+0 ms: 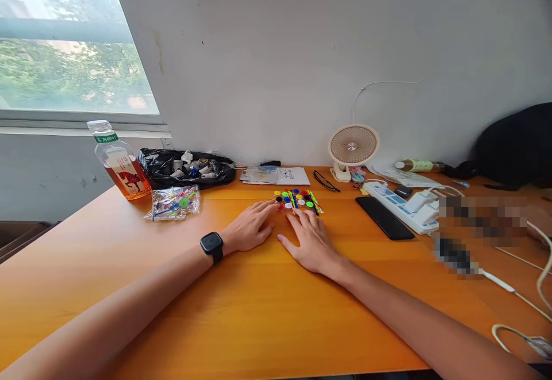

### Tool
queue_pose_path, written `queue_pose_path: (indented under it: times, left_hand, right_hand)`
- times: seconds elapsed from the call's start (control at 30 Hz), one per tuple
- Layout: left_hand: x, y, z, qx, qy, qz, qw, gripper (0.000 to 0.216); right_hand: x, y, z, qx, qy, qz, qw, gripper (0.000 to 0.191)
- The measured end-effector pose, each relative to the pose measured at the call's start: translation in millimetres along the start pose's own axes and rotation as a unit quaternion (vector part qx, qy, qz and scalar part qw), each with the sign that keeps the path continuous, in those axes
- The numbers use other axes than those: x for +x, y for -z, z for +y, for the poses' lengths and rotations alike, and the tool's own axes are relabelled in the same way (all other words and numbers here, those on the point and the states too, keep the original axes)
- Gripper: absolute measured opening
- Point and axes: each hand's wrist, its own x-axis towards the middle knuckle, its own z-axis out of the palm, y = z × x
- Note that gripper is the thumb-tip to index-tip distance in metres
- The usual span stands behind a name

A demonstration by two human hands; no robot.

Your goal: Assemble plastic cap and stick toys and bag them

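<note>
Both hands rest flat on an orange wooden table (241, 311). My left hand (251, 226), with a black smartwatch (211, 246) on its wrist, lies palm down with fingers stretched toward a cluster of small coloured discs and sticks (297, 199). My right hand (311, 241) also lies palm down, fingers spread, its fingertips touching the near edge of that cluster. Neither hand holds anything.
A bottle of amber tea (121, 164) stands at the left beside a clear bag of coloured pieces (174, 202) and a black bag of small parts (186, 167). A small fan (353, 149), glasses (325, 181), a black phone (384, 217) and a power strip (401, 206) lie to the right.
</note>
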Motion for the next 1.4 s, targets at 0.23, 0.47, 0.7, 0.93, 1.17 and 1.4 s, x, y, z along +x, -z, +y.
queue_pose_path:
  times: [0.23, 0.47, 0.7, 0.93, 1.17, 1.4]
  left_hand:
    - [9.5, 1.9, -6.5, 0.010, -0.048, -0.063, 0.997, 0.066]
    - [5.5, 1.7, -5.6, 0.004, -0.007, -0.053, 0.999, 0.063]
    - [5.3, 0.1, -7.1, -0.001, -0.003, -0.049, 0.999, 0.062]
    - [5.5, -2.1, -6.7, -0.016, -0.008, -0.003, 1.000, 0.075]
    - [8.9, 7.9, 4.3, 0.016, -0.012, 0.169, 0.985, 0.066]
    - [7.9, 5.5, 4.3, -0.014, -0.019, 0.004, 1.000, 0.032]
  right_hand:
    - [0.0, 0.9, 0.6, -0.001, 0.014, 0.009, 1.000, 0.064]
    - [0.0, 2.6, 1.9, -0.002, 0.001, -0.013, 1.000, 0.067]
    - [0.6, 3.7, 5.2, 0.000, -0.020, -0.008, 1.000, 0.075]
    - [4.6, 8.1, 9.1, 0.107, 0.010, 0.074, 0.992, 0.071]
    - [3.6, 21.4, -2.3, 0.326, 0.087, 0.102, 0.936, 0.034]
    - [10.4, 12.4, 10.7, 0.325, 0.072, 0.100, 0.938, 0.026]
